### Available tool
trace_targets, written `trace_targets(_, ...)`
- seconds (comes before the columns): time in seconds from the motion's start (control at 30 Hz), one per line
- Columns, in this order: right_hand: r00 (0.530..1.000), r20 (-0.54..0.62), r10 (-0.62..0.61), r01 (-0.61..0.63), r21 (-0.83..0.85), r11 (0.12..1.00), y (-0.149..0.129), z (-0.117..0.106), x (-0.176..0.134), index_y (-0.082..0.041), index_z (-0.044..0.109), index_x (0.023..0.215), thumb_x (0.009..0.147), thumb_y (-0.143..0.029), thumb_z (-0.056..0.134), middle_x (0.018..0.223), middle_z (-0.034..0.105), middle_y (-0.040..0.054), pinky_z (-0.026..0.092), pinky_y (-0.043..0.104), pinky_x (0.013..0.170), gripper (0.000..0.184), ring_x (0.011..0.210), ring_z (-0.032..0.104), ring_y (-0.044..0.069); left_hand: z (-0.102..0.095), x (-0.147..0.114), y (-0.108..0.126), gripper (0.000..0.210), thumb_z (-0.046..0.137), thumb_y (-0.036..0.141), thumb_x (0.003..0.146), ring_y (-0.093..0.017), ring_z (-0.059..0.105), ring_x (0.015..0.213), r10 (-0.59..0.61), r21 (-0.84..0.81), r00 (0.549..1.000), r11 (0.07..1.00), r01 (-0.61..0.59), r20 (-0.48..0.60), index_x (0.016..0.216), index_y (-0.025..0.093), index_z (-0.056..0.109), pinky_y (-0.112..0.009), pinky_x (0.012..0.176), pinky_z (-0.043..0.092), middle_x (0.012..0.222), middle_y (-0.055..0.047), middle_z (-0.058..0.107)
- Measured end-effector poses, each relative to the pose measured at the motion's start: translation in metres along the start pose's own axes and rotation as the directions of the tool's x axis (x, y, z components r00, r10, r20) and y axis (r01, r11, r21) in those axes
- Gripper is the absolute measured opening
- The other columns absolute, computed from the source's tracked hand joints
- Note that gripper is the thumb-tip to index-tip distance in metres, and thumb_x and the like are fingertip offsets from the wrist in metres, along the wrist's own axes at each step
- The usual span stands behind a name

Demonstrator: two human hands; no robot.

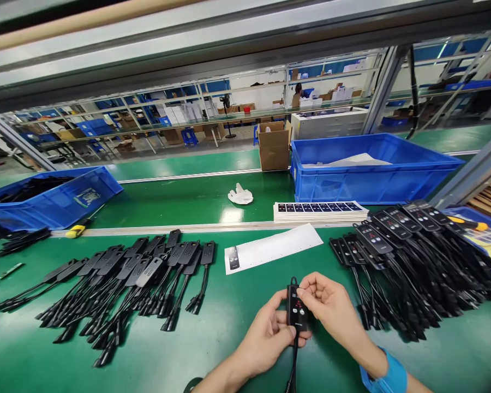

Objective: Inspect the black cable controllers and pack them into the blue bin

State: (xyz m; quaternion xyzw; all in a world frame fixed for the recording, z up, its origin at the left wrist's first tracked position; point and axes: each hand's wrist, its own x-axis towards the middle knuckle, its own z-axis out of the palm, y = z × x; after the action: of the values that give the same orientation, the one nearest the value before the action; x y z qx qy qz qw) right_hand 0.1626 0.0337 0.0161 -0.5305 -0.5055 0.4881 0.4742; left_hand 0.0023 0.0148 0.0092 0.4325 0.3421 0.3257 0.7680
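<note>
- Head view: the flat black plastic control box with a printed face and a black cable is up over the green counter, between both hands.
- Left hand has its fingers wrapped around the box from the side and below, thumb near the bottom edge, so that's a proper grasp.
- Right hand has its thumb on the upper part of the face, fingers curled close by. Can't tell if it's pinching the box or only pressing.
- Progress-wise, this one looks pretty much done: the print is on and seems to sit straight, though whether the edges are stuck down is too small to tell.
- Big heap of printed-face black boxes with cables on the right, probably the finished ones.
- Sizeable spread of plain black boxes with cables on the left, no print showing, so likely plenty left.
- Long white label sheet just beyond the hands is nearly used up, one label at its left end.
- Stack of white sheets with printed labels behind it, so supply looks fine.
</note>
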Motion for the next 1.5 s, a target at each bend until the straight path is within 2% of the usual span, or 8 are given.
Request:
trace_targets(0.3, 1.0, -0.03, -0.008, 0.006, -0.068, 0.998, 0.006, -0.003, 0.003, -0.02, 0.053, 0.096, 0.073, -0.034, 0.067, 0.055, 0.051, -0.0072, 0.04, 0.023, 0.045, 0.031, 0.048, 0.049, 0.012, 0.001, 0.0, 0.003, 0.054, 0.074, 0.035, 0.071, -0.02, 0.069, 0.08, 0.003, 0.0, 1.0, 1.0, -0.003, -0.014, 0.113, 0.019, 0.043, -0.035, 0.077, 0.052, 0.081, -0.005, 0.068)
trace_targets(0.47, 0.996, 0.063, -0.061, 0.073, -0.217, 0.974, 0.013, -0.004, 0.003, -0.021, 0.056, 0.102, 0.078, -0.035, 0.06, 0.074, 0.053, -0.0017, 0.045, 0.026, 0.052, 0.029, 0.058, 0.053, 0.014, -0.002, 0.002, 0.006, 0.045, 0.068, 0.029, 0.072, -0.023, 0.071, 0.077, -0.014, -0.085, 1.0, 0.996, 0.012, -0.023, 0.11, 0.018, 0.046, -0.036, 0.073, 0.054, 0.094, -0.01, 0.07)
trace_targets(0.6, 0.974, 0.205, -0.1, 0.165, -0.328, 0.93, 0.016, 0.004, -0.005, -0.02, 0.051, 0.125, 0.075, -0.031, 0.063, 0.104, 0.061, 0.0079, 0.051, 0.035, 0.072, 0.053, 0.082, 0.06, 0.022, -0.006, 0.005, 0.008, 0.031, 0.049, 0.035, 0.084, -0.022, 0.07, 0.069, 0.012, -0.169, 0.998, 0.985, -0.021, -0.056, 0.108, 0.016, 0.05, -0.035, 0.065, 0.055, 0.086, -0.01, 0.071)
trace_targets(0.77, 0.946, 0.311, -0.092, 0.174, -0.245, 0.954, 0.019, 0.009, -0.01, -0.023, 0.025, 0.147, 0.065, -0.03, 0.074, 0.136, 0.051, 0.0114, 0.043, 0.043, 0.097, 0.096, 0.118, 0.051, 0.029, -0.006, 0.006, 0.01, 0.026, 0.046, 0.033, 0.088, -0.021, 0.069, 0.077, 0.052, -0.198, 0.994, 0.978, -0.071, -0.101, 0.108, 0.016, 0.05, -0.029, 0.064, 0.054, 0.085, -0.009, 0.07)
trace_targets(0.97, 0.958, 0.246, -0.147, 0.195, -0.183, 0.964, 0.021, 0.006, -0.007, -0.02, 0.045, 0.138, 0.092, -0.034, 0.042, 0.131, 0.057, 0.0106, 0.041, 0.042, 0.101, 0.048, 0.118, 0.054, 0.024, -0.005, 0.008, 0.006, 0.038, 0.055, 0.044, 0.086, -0.018, 0.069, 0.063, 0.05, -0.002, 0.991, 0.999, -0.051, -0.127, 0.111, 0.018, 0.044, -0.025, 0.057, 0.053, 0.076, -0.004, 0.068)
trace_targets(1.1, 0.95, 0.218, -0.223, 0.283, -0.3, 0.911, 0.021, 0.01, -0.006, -0.016, 0.052, 0.131, 0.09, -0.03, 0.043, 0.121, 0.064, 0.0127, 0.046, 0.043, 0.097, 0.044, 0.109, 0.06, 0.026, -0.004, 0.01, 0.004, 0.041, 0.058, 0.049, 0.083, -0.016, 0.068, 0.059, 0.067, 0.092, 0.992, 0.994, -0.058, -0.102, 0.106, 0.018, 0.044, -0.025, 0.055, 0.052, 0.078, -0.004, 0.068)
trace_targets(1.33, 0.912, 0.226, -0.342, 0.409, -0.553, 0.726, 0.016, 0.006, -0.007, -0.019, 0.039, 0.141, 0.087, -0.027, 0.049, 0.125, 0.056, 0.0136, 0.049, 0.043, 0.094, 0.055, 0.113, 0.055, 0.027, -0.012, 0.017, -0.001, 0.06, 0.055, 0.055, 0.084, -0.02, 0.068, 0.084, 0.089, -0.14, 0.989, 0.985, -0.105, -0.115, 0.131, 0.021, 0.038, -0.039, 0.08, 0.051, 0.104, -0.01, 0.067)
trace_targets(1.5, 0.899, 0.234, -0.371, 0.433, -0.61, 0.664, 0.014, -0.005, 0.003, -0.019, 0.052, 0.13, 0.093, -0.022, 0.036, 0.105, 0.062, 0.011, 0.055, 0.036, 0.077, 0.04, 0.088, 0.063, 0.023, -0.022, 0.026, 0.007, 0.067, 0.061, 0.055, 0.079, -0.022, 0.065, 0.084, 0.207, 0.163, 0.973, 0.969, -0.188, -0.106, 0.131, 0.016, 0.047, -0.042, 0.082, 0.049, 0.108, -0.016, 0.065)
